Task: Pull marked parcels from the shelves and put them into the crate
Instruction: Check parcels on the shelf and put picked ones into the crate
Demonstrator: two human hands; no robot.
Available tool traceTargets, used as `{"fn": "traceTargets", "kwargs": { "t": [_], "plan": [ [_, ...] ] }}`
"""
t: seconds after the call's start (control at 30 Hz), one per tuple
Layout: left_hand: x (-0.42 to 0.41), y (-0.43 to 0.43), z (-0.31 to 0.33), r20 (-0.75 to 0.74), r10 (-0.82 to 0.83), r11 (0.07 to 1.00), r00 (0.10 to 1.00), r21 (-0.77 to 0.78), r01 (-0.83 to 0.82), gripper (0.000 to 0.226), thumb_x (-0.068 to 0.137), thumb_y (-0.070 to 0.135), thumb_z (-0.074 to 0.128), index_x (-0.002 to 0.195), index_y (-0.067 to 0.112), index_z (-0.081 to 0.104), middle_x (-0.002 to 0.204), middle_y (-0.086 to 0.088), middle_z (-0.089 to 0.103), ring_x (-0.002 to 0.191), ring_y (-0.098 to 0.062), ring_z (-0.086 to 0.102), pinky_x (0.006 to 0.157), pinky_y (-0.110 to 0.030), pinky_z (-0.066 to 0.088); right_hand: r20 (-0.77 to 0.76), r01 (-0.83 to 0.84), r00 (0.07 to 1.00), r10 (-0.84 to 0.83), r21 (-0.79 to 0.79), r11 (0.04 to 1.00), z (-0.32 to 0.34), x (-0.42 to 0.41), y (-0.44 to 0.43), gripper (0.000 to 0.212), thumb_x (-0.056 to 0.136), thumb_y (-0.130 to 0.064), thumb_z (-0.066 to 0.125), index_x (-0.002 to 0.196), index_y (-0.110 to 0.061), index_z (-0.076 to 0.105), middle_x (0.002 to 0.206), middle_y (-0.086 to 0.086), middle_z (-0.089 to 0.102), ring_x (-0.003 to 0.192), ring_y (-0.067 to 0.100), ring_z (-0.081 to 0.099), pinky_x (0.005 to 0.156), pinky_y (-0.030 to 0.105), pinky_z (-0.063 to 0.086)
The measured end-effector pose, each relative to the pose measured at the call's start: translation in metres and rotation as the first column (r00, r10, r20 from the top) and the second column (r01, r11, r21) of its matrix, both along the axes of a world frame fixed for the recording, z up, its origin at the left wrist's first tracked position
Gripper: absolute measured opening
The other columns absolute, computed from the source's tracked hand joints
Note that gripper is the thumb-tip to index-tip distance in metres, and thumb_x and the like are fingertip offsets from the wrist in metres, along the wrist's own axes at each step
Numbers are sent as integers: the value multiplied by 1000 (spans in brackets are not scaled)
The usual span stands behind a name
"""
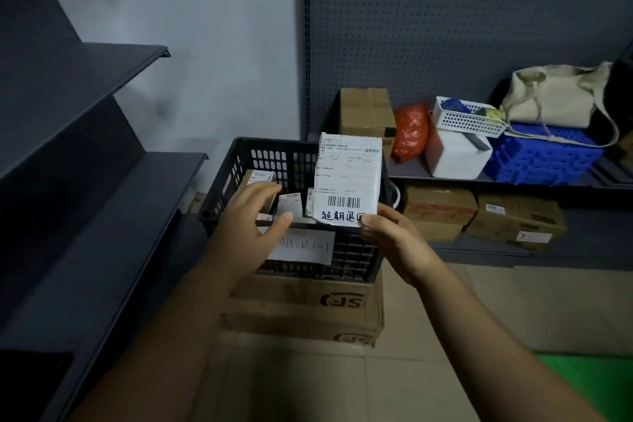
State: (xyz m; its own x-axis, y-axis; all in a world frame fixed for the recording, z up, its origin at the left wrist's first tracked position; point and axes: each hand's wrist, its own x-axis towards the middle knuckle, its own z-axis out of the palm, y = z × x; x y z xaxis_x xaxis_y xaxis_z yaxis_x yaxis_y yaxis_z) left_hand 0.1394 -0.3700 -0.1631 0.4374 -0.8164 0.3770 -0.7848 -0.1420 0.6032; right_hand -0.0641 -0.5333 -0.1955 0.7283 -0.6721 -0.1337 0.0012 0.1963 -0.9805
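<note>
Right grip [387, 236] at bottom of parcel [347, 178]

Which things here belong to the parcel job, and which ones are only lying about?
Job:
- marked parcel, pinched by right hand
- left hand, over the black crate
- packed parcels inside it

Lying about, on the shelf:
- orange bag
- white basket
- white box
- blue crate
- canvas bag
</note>
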Motion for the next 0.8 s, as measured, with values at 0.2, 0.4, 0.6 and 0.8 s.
{"fn": "traceTargets", "kwargs": {
  "t": [0.2,0.4,0.6,0.8],
  "plan": [
    [72,-42,-21,-9,21,999,1000,33,-21,42,92,29,64,132,18,55,133,9,49,121,2,37,102,-27,33,-47,-34,998,37,58,998,-15,72,-42,50,77,-29,68,125,-14,64,120,3,72,113,21,66,96,32,50],
    [148,-87,-36,-27,27,994,999,106,-24,45,92,33,61,135,25,51,140,9,47,126,-5,40,103,-28,34,-106,-55,992,67,112,992,-28,149,-72,42,78,-27,67,119,-16,66,115,0,74,104,12,70,77,16,54],
    [196,-120,-67,-127,11,984,992,177,12,48,92,34,61,137,27,49,145,8,42,132,-9,37,109,-35,33,-177,-11,983,51,218,976,-57,191,-97,48,77,-28,70,122,-13,66,117,2,73,106,13,69,84,20,50],
    [226,-144,-96,-180,52,970,982,244,-7,49,91,38,61,138,29,49,145,10,41,133,-9,36,110,-38,35,-208,-11,976,70,275,961,-86,220,-126,35,88,-19,67,123,-13,65,120,2,72,115,18,66,102,31,46]
  ]
}}
